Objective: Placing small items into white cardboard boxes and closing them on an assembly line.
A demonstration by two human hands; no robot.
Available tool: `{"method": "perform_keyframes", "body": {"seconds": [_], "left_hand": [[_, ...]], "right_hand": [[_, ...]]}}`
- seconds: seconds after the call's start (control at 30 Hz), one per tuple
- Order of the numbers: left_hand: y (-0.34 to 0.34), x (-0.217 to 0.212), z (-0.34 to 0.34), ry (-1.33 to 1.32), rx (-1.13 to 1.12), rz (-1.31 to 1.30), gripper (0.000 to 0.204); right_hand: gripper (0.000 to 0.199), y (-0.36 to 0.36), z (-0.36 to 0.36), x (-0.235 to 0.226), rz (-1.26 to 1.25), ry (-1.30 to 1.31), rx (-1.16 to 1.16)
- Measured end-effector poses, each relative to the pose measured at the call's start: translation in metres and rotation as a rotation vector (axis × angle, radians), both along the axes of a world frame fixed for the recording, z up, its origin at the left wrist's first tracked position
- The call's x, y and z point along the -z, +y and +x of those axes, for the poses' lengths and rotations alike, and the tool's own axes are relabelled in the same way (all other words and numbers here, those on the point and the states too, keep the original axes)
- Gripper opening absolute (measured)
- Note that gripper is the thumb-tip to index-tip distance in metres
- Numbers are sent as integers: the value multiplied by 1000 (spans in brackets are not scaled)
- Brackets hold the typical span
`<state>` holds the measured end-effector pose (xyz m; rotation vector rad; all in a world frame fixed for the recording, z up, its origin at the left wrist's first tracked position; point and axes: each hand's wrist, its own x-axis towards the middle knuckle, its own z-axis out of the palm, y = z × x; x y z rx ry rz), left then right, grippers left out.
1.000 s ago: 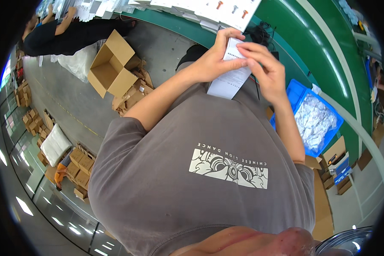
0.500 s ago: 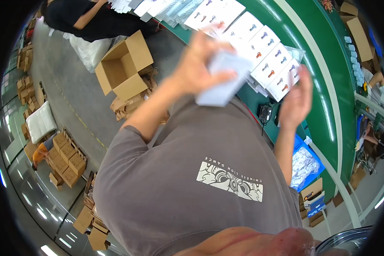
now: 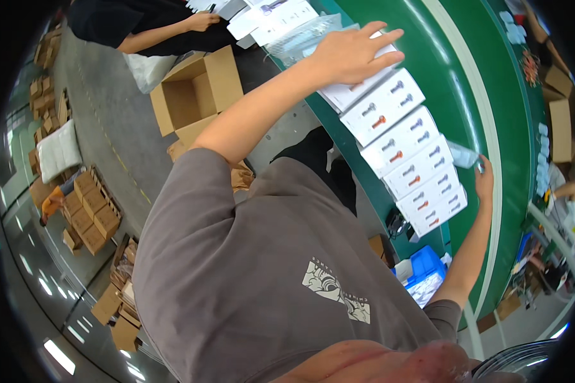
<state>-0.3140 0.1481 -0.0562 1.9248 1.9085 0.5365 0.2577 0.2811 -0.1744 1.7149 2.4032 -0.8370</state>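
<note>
A row of white boxes [image 3: 396, 143], printed with small grey and orange handheld devices, lies along the near edge of the green worktable. My left hand [image 3: 354, 56] rests over a white box at the row's far left end, fingers spread, hiding part of it. Across the row, my right hand [image 3: 485, 182] has its fingers closed at the end of a clear plastic bag [image 3: 461, 155], which lies against the far side of the boxes. The fingertips show only in part.
More white boxes [image 3: 278, 20] and clear bubble wrap [image 3: 300, 39] lie farther left, near a co-worker in black [image 3: 153, 29]. An open carton [image 3: 195, 89] stands on the floor. A black adapter [image 3: 399, 225] and a blue bin [image 3: 421, 271] sit by the row's right end.
My left hand no longer holds the white box up in front of me; it has moved onto the row's far left. My right hand has moved outward to the plastic bag.
</note>
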Motion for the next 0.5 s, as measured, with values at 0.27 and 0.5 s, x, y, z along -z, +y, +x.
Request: {"method": "perform_keyframes", "body": {"seconds": [0.27,0.5], "left_hand": [[1,31,-90,-440,-46,31,46],[-55,181,-295,391,-530,-333,61]], "right_hand": [[75,25,-45,67,-47,-262,-531],[76,5,-63,48,-133,-403,-571]]}}
